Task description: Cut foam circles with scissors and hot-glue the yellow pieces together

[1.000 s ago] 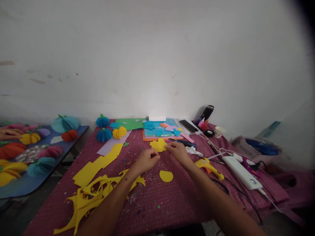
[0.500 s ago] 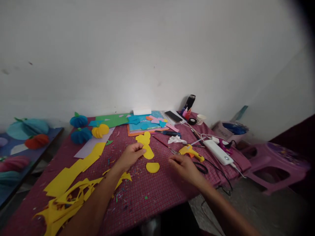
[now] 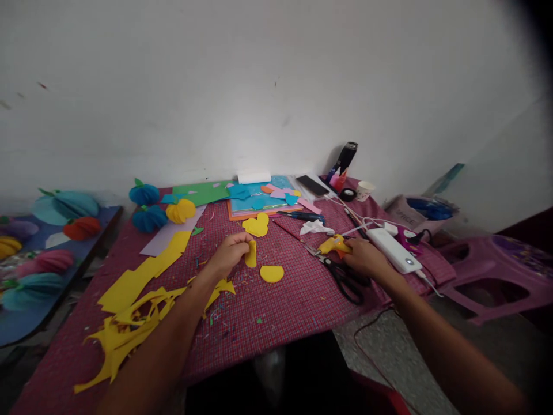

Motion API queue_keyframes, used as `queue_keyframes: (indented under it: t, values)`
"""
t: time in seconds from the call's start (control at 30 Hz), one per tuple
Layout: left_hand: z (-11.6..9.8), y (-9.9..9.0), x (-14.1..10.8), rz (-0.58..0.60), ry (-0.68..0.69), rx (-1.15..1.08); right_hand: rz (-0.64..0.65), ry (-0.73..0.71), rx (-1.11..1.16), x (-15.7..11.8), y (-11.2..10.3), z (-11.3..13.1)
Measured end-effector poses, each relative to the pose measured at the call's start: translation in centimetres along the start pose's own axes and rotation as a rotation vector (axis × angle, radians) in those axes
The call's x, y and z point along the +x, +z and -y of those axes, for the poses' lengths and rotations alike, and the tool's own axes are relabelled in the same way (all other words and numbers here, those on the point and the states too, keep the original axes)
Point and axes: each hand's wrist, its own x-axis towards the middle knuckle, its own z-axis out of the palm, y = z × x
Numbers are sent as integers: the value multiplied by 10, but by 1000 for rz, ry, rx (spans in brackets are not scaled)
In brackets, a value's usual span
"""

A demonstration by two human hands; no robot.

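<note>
Right hand [image 3: 365, 256] was free half a second ago; now we're wrapping that grip around the glue gun [image 3: 332, 244] just beyond the scissors [image 3: 344, 281]. Left hand [image 3: 231, 253] grip: we're pinching a yellow piece [image 3: 251, 255], left of the scissors, so we're holding both at once.

From my end, via head cam: L forearm [image 3: 173, 325] runs up from lower L, angled inward; L hand [image 3: 230, 253] closed in a tight pinch, approx. mid-view. R forearm [image 3: 436, 325] comes in diag. from lower R; R hand [image 3: 366, 257] palm-down, curled in a grip. Hands well apart, both bare, sim. reach fwd.
</note>
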Motion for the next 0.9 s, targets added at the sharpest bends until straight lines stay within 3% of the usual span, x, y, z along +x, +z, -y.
queue_keyframes:
  t: [0.23, 0.33, 0.43, 0.53, 0.63, 0.77, 0.83, 0.9]
  values:
    - [-12, -7, -8, 203, -21, 170, 30, 75, 185, -10, -22, -16]
    - [-17, -10, -10, 228, -8, 240, 12, 84, 731, -27, -32, -14]
    - [-21, -11, -12, 271, -20, 288, 120, 88, 1038, -41, -43, 6]
    - [-23, -15, -15, 426, -86, 313, 270, 127, 1182, -50, -52, 42]
    - [-22, -22, -15, 554, -104, 376, 264, 97, 1054, -53, -55, 79]
    - [-18, -30, -12, 548, -40, 528, 95, -58, 796, -53, -43, 112]
    - [-17, -30, -11, 529, -13, 585, 111, -127, 752, -50, -33, 120]
    - [-17, -29, -10, 514, 21, 640, 209, -179, 733, -46, -24, 124]
